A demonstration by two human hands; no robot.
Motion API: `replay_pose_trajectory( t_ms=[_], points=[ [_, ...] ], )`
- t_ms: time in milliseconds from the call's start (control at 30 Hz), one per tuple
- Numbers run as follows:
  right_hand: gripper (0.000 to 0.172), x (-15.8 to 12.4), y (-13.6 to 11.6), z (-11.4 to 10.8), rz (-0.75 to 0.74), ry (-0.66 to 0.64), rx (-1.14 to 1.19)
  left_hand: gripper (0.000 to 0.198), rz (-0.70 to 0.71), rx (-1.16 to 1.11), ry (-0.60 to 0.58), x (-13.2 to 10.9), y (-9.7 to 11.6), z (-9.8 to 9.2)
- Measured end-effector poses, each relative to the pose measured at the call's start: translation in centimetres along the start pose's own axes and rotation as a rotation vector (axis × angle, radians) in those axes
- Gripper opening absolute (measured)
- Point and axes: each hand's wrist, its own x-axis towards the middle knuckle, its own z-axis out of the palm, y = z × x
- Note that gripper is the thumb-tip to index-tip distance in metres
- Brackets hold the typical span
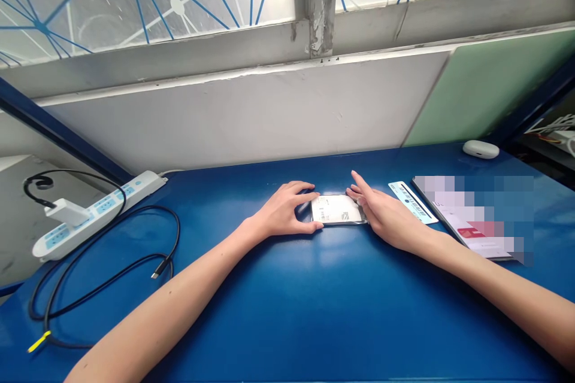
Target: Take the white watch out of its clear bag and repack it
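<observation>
A small flat packet [340, 209] with a white printed label and a shiny clear wrapping lies on the blue table. My left hand [287, 209] holds its left end, thumb at the near corner and fingers at the far corner. At the right end, my right hand [375, 206] grips the packet's edge with its fingertips, one finger sticking up and away. Part of that right edge is hidden behind the hand. The small print on the label is too fine to read.
Right of my right hand lie a light blue printed card [412, 202] and a tablet-like device [467, 221], partly blurred out. A white rounded case [481, 149] sits at the back right. On the left are a white power strip [105, 209], a plugged-in charger [67, 213] and a coiled black cable [178, 233].
</observation>
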Motion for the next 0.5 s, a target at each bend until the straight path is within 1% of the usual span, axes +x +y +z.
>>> replay_pose_trajectory(
  t_ms=[100,200,367,500],
  points=[
    [0.061,-0.13,0.32,-0.17,0.042,-0.013,0.074,0.064,-0.003,0.008,-0.009,-0.01,0.19,-0.16],
    [0.05,-0.25,0.47,-0.1,-0.013,0.002,0.057,0.065,-0.01,0.008,-0.016,-0.04,0.42,-0.32],
    [0.042,-0.33,0.39,-0.01,-0.105,0.118,0.015,0.066,-0.009,0.014,-0.03,0.03,0.43,-0.35],
    [0.029,-0.26,0.47,-0.54,-0.189,0.206,-0.125,0.067,0.002,0.014,-0.024,0.05,0.3,-0.24]
  ],
)
